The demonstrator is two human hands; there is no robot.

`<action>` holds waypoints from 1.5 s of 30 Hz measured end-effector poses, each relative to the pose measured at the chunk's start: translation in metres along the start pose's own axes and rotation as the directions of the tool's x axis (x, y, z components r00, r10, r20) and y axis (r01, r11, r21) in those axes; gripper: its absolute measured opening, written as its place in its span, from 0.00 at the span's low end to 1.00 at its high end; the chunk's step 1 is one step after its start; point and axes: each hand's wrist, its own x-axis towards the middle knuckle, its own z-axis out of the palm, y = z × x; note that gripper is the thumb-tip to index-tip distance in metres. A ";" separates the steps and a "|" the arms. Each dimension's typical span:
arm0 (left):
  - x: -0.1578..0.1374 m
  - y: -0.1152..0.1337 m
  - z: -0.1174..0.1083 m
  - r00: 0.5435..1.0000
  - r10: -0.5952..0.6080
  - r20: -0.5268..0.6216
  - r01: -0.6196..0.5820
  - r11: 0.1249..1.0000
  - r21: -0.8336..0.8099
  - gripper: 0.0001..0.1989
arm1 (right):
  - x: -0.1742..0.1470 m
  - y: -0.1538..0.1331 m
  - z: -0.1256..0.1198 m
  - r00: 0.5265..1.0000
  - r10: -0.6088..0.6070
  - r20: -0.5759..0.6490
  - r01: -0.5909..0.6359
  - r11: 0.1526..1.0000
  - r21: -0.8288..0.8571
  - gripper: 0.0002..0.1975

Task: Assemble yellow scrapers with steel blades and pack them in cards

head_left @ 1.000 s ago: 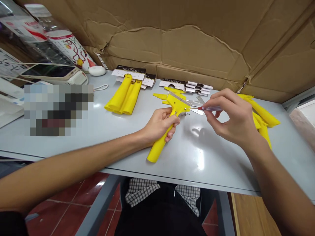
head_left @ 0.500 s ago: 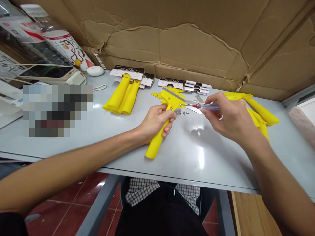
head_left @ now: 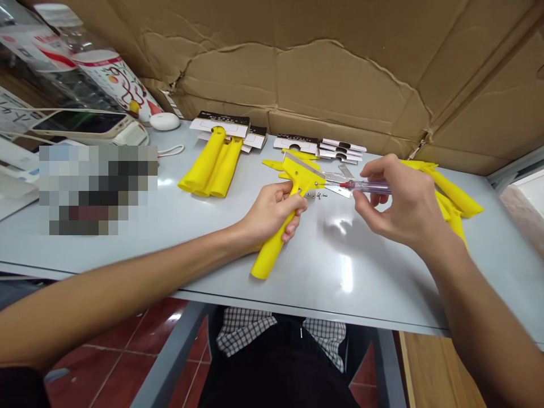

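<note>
My left hand (head_left: 278, 212) is closed round the neck of a yellow scraper (head_left: 272, 249), its head tilted up with a metal blade (head_left: 301, 162) along the top edge. In my right hand (head_left: 402, 204) is a screwdriver (head_left: 369, 186) with a clear purplish handle, pinched by thumb and fingers. The screwdriver's tip meets the right side of the scraper head, where a small screw shows. Several loose screws (head_left: 318, 195) lie on the table just behind my left hand. Flat metal blades (head_left: 341, 191) lie partly hidden behind the screwdriver.
Yellow scraper handles (head_left: 208, 164) with black-and-white cards (head_left: 221, 123) lie at the back left. More yellow scraper parts (head_left: 457, 192) are piled at the right. Folded cards (head_left: 342, 150) rest near the cardboard wall (head_left: 340, 73). Bottles (head_left: 110, 73) and a phone (head_left: 85, 123) occupy the left.
Both hands have shifted slightly to the right with the scraper and the screwdriver. The fingers of my right hand have changed position a little on the handle.
</note>
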 end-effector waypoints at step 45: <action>0.005 0.003 -0.002 1.000 0.019 -0.011 -0.019 1.000 0.001 0.10 | -0.002 0.002 0.009 0.992 0.045 -0.122 -0.052 0.997 -0.060 0.13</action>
